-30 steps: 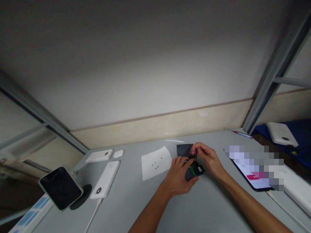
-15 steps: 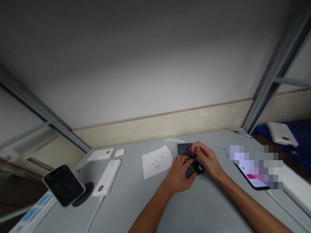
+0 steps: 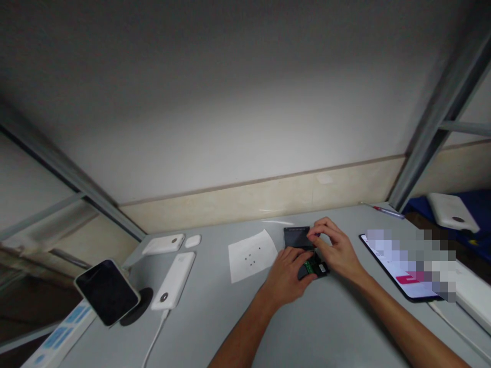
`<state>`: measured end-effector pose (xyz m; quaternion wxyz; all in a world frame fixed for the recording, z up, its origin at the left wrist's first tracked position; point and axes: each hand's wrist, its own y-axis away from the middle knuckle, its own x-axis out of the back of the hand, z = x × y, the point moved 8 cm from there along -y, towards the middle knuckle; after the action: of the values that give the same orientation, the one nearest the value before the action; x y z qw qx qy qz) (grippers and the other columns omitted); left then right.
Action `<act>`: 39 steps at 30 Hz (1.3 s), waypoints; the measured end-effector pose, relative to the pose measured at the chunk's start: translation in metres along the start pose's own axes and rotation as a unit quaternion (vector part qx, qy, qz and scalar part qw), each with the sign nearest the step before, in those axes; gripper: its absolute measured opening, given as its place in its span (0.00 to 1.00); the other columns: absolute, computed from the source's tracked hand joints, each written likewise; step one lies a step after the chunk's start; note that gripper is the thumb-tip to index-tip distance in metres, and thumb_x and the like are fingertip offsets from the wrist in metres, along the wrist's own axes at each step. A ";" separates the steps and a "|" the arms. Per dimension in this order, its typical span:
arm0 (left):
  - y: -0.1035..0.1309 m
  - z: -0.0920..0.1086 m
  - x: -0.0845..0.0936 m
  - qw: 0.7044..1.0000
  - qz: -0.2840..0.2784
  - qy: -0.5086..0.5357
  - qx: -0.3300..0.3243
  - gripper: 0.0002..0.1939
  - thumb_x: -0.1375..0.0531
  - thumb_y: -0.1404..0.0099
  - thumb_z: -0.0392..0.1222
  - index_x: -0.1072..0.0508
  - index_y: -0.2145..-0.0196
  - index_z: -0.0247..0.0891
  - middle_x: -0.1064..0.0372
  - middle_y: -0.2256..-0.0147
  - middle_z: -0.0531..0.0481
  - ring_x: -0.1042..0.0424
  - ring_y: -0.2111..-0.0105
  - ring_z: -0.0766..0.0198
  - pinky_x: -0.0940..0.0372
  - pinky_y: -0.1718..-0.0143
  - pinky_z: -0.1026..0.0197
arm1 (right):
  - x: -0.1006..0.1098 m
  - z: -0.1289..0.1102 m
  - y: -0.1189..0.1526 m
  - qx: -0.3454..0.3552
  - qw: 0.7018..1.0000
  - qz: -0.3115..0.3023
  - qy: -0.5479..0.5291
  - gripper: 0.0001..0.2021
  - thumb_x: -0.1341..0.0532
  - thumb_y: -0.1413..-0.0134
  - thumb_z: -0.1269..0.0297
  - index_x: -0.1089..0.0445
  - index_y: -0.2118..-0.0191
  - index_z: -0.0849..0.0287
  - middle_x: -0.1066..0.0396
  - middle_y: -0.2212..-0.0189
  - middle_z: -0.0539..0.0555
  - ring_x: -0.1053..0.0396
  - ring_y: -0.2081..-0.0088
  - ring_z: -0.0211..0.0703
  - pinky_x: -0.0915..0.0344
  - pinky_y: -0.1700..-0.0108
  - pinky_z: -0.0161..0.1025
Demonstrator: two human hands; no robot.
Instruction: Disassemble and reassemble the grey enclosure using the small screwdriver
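Note:
Under my left hand lies a small black electronic device with a green circuit board exposed. The thumb and fingers of that hand grip it by its sides against the table. My right hand is just above the device's far right edge, thumb and forefinger pinched together. Whatever they hold is thin and mostly hidden by the fingers. Behind the device sits a flat dark panel with a row of small marks along its far edge. A white sheet of paper to the left carries several tiny dark pieces, perhaps screws.
White power banks and a small white case lie at left, near a phone on a stand. At right are a lit phone with a cable and, at the far edge, a screwdriver. A wall closes the back.
The whole view has shifted slightly, so things appear a little further right. My right hand's fingers have lifted a little from the device; my left hand keeps its grip.

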<state>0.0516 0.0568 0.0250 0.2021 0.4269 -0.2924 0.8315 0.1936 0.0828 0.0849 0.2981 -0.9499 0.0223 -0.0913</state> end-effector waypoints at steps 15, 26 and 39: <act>-0.002 0.003 0.001 1.000 -0.014 -0.007 0.007 0.27 0.34 0.30 0.46 0.34 0.37 0.43 0.27 0.41 0.47 0.31 0.44 0.50 0.35 0.42 0.45 | -0.006 0.006 0.004 -0.064 0.997 -0.043 -0.019 0.10 0.41 0.32 0.59 0.21 0.57 0.52 0.22 0.62 0.54 0.26 0.57 0.48 0.32 0.52 0.42; -0.001 0.003 0.006 0.998 0.036 0.053 0.021 0.25 0.35 0.33 0.41 0.31 0.39 0.42 0.25 0.44 0.46 0.31 0.47 0.50 0.34 0.42 0.45 | -0.007 0.006 0.003 -0.061 0.997 -0.045 -0.021 0.11 0.40 0.33 0.58 0.22 0.54 0.53 0.23 0.61 0.55 0.26 0.56 0.49 0.32 0.51 0.43; -0.002 -0.001 0.005 0.991 0.091 0.090 0.033 0.15 0.41 0.31 0.32 0.21 0.50 0.43 0.21 0.51 0.48 0.28 0.50 0.54 0.31 0.44 0.47 | -0.008 0.006 0.004 -0.057 0.998 -0.022 -0.006 0.13 0.44 0.31 0.59 0.23 0.52 0.54 0.23 0.61 0.55 0.26 0.57 0.48 0.31 0.51 0.44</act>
<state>0.0499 0.0594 0.0296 0.1375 0.3284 -0.2830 0.8906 0.1872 0.0841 0.0766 0.2417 -0.9661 0.0045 -0.0905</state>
